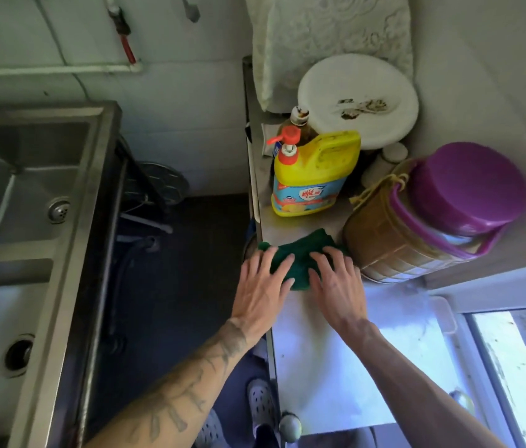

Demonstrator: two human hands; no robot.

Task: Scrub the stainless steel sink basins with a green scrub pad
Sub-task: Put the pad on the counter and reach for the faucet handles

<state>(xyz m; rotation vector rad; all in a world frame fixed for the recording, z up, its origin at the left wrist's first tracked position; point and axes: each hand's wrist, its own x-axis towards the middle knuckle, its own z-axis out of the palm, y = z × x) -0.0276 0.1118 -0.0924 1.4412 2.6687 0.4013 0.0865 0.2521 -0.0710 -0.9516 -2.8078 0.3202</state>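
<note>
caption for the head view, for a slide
Left hand and right hand rest on a green scrub pad on a steel counter near a yellow detergent bottle, sink basins at left.

Beyond scrub pad (303, 253): yellow detergent bottle (313, 176), blocking. Just right of pad: purple-lidded jar (417, 227), tight. Near side of pad: bare counter (336, 367), passable. Left of pad: open gap over floor, up to sink (71, 253).
</note>
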